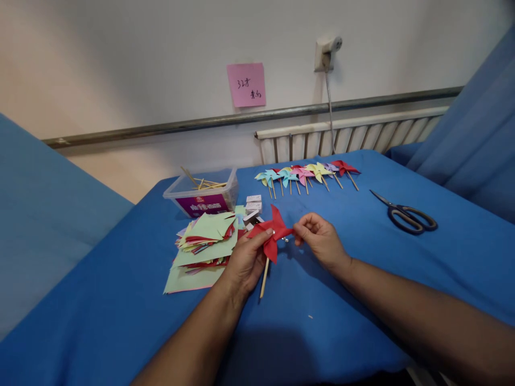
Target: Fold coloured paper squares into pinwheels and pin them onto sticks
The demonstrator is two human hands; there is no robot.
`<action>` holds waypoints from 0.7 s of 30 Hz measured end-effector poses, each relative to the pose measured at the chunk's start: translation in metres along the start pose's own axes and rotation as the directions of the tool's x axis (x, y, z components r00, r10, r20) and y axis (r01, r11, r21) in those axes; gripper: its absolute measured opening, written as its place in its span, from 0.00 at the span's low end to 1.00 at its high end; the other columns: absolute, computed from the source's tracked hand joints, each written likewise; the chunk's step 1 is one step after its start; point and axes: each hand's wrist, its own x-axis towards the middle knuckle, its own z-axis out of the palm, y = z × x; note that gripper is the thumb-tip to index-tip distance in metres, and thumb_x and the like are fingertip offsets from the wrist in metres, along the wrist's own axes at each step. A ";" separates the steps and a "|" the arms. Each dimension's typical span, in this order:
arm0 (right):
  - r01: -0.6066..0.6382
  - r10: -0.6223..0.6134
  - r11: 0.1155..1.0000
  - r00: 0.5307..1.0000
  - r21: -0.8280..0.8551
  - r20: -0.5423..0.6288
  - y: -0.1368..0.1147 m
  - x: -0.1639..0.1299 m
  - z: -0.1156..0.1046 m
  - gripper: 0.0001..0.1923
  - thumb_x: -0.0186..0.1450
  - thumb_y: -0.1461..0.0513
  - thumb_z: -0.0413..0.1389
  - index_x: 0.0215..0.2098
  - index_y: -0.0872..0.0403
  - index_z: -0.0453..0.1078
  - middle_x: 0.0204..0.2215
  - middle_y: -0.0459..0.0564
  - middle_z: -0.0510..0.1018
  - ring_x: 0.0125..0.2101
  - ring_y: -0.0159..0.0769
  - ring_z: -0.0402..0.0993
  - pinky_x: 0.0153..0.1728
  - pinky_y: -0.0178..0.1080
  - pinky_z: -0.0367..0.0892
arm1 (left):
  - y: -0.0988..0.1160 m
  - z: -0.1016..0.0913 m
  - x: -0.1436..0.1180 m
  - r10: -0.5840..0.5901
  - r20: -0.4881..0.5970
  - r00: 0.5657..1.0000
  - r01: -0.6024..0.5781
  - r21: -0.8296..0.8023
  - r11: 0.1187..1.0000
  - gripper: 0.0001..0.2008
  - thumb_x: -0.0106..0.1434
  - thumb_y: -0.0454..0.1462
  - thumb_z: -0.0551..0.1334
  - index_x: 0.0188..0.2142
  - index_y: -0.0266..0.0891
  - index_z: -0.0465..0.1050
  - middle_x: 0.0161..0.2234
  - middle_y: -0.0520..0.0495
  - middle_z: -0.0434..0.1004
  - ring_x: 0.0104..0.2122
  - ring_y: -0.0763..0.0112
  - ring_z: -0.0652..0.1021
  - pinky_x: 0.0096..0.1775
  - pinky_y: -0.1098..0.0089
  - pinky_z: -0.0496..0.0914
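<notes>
A red paper pinwheel [273, 250] on a thin wooden stick [264, 279] is held up over the blue cloth. My left hand [246, 262] grips it from the left, thumb on the paper near the small pin at its centre. With thumb and fingers closed, my right hand [319, 239] pinches the tip of the right-hand blade. A few small shiny pins [285, 240] show just beneath that blade. Close behind the left hand are small white boxes [254, 203], and to its left a stack of coloured paper [193, 273].
Several finished pinwheels [303, 174] lie in a row at the back. A clear plastic box [231, 192] with wooden sticks stands at the back left. Black-handled scissors [406, 217] lie to the right. Behind the table are a radiator [346, 136] and a wall.
</notes>
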 end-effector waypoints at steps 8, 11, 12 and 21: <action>-0.336 0.251 0.918 0.903 0.209 0.349 0.003 0.004 -0.011 0.17 0.55 0.51 0.65 0.33 0.54 0.73 0.27 0.45 0.77 0.26 0.29 0.71 0.31 0.34 0.64 | -0.004 0.000 -0.005 -0.115 0.181 0.977 0.100 0.091 0.991 0.13 0.51 0.33 0.70 0.38 0.31 0.78 0.36 0.41 0.82 0.34 0.68 0.79 0.43 0.69 0.71; -0.399 0.285 0.880 0.878 0.258 0.385 0.002 0.001 -0.010 0.17 0.51 0.54 0.68 0.34 0.54 0.73 0.29 0.45 0.79 0.28 0.30 0.73 0.34 0.35 0.66 | -0.008 -0.002 -0.006 -0.154 0.218 0.964 0.131 0.119 0.984 0.13 0.51 0.32 0.70 0.38 0.32 0.78 0.36 0.41 0.81 0.34 0.69 0.79 0.43 0.70 0.71; -0.418 0.292 0.865 0.870 0.279 0.398 0.002 0.000 -0.010 0.17 0.51 0.54 0.69 0.34 0.54 0.73 0.30 0.46 0.79 0.28 0.30 0.73 0.35 0.35 0.66 | -0.009 -0.003 -0.006 -0.159 0.225 0.961 0.134 0.126 0.983 0.14 0.51 0.32 0.70 0.38 0.32 0.77 0.37 0.41 0.81 0.34 0.69 0.79 0.43 0.70 0.71; -0.481 0.277 0.816 0.813 0.321 0.513 0.002 0.004 -0.017 0.16 0.54 0.55 0.68 0.36 0.55 0.73 0.27 0.45 0.77 0.24 0.27 0.71 0.27 0.31 0.65 | -0.007 -0.008 0.000 -0.155 0.290 0.944 0.129 0.109 0.986 0.15 0.54 0.33 0.69 0.42 0.31 0.76 0.37 0.41 0.81 0.36 0.68 0.79 0.45 0.69 0.71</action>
